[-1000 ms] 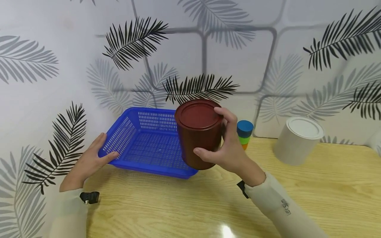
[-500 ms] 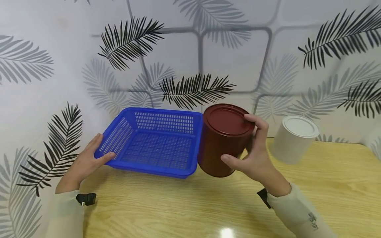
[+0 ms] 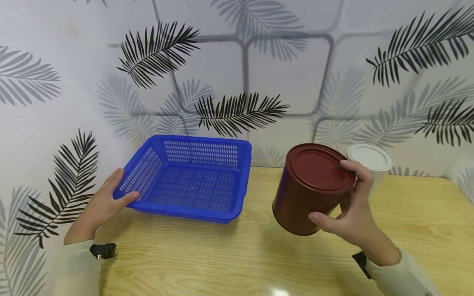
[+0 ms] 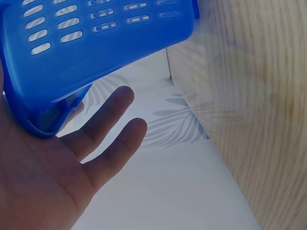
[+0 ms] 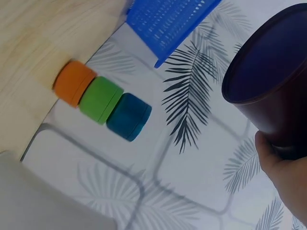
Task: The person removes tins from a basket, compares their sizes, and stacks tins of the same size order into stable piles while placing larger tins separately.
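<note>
In the head view my right hand (image 3: 353, 203) grips a dark red lidded can (image 3: 314, 176) near its top, thumb on the front. The can tilts and hangs above the table; its bottom shows in the right wrist view, where the can (image 5: 273, 105) fills the right side. My left hand (image 3: 101, 203) holds the left rim of a blue plastic basket (image 3: 185, 211), thumb over the rim. Two fingers stretch out past the basket wall (image 4: 96, 52) in the left wrist view. Nothing lies inside the basket.
A white can (image 3: 372, 158) stands behind my right hand, partly covered. The right wrist view shows a stack of orange (image 5: 74, 84), green (image 5: 100, 99) and blue (image 5: 129, 116) round pieces by the wall, hidden in the head view. The wood table (image 3: 177, 263) meets a leaf-patterned wall.
My right hand has carried the dark red can rightward and nearer, from over the basket's right end to beyond it. The left hand stays at the basket's rim; the view shifts slightly.
</note>
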Demonstrator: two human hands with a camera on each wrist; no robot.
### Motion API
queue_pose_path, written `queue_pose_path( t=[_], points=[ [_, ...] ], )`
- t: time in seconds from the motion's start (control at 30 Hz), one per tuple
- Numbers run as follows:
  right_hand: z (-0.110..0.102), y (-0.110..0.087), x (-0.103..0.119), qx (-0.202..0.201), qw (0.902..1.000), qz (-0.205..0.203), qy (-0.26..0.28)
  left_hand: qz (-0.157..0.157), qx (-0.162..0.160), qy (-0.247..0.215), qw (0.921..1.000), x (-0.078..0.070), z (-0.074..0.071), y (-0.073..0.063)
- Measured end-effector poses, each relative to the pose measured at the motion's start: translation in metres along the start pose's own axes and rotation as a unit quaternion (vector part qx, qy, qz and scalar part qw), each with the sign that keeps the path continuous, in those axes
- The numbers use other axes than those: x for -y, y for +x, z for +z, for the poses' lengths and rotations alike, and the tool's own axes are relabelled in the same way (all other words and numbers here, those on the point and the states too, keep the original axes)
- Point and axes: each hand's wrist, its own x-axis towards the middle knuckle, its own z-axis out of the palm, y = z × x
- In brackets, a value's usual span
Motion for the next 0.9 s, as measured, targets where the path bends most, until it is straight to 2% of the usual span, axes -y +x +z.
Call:
queue_pose_path(
  t=[0.1,0.27,0.57,0.63,0.73,0.9],
  points=[
    [-0.009,-0.007,0.002,-0.005,0.9999,0.01,-0.012,0.003,-0.004,0.0,1.0,0.002,0.0,-0.001],
    [-0.031,-0.026,0.01,-0.01,0.9973,0.052,-0.052,0.003,-0.002,0.003,1.0,0.003,0.002,0.0],
    [-0.075,-0.051,0.022,-0.032,0.9888,0.098,-0.107,0.003,0.005,-0.01,0.9999,0.001,-0.002,0.002],
    [-0.086,-0.057,0.026,-0.039,0.9837,0.117,-0.131,0.005,0.005,-0.011,0.9999,0.0,-0.002,0.002],
    [-0.101,-0.067,0.034,-0.047,0.967,0.152,-0.199,0.007,0.006,-0.009,0.9999,0.0,-0.001,0.002],
    [-0.117,-0.08,0.047,-0.06,0.9078,0.242,-0.337,0.0,0.006,-0.003,1.0,0.001,0.0,0.0]
  ],
)
